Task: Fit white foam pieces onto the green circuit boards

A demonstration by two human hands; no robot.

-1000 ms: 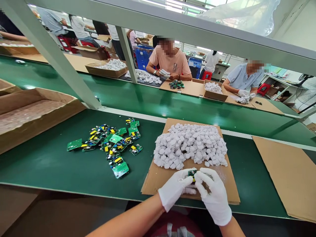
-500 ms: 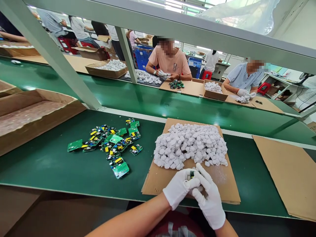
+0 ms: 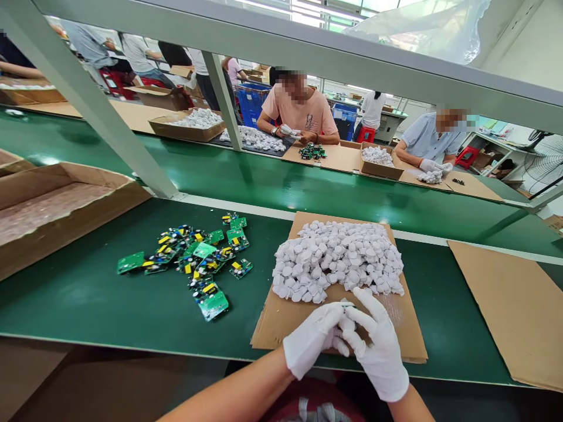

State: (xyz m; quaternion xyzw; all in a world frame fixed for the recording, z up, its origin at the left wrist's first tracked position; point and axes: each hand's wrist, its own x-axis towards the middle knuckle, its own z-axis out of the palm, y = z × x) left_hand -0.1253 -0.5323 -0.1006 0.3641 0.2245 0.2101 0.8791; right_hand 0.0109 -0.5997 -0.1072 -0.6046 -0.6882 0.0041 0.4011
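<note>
Both hands wear white gloves and meet above the near part of a cardboard sheet (image 3: 272, 325). Between the fingertips shows the thin greenish edge of a small circuit board (image 3: 347, 305); the rest of it is hidden. My left hand (image 3: 314, 337) is closed on the board from the left. My right hand (image 3: 373, 334) touches it from the right with bent fingers, its index finger stretched forward. Just beyond the fingers a heap of small white plastic pieces (image 3: 338, 261) lies on the cardboard. To the left, a loose pile of green circuit boards (image 3: 193, 252) with yellow components sits on the green worktop.
An open cardboard box (image 3: 65, 205) stands at the far left, and another flat cardboard sheet (image 3: 505, 305) lies at right. A pale metal post (image 3: 109, 111) and overhead beam frame the bench. Across a green belt (image 3: 281, 181), people work with similar white pieces and boards.
The circuit board has turned in my fingers: its dark component faced me before, and now only a thin edge shows. My right hand's fingers have spread somewhat. The view has shifted slightly.
</note>
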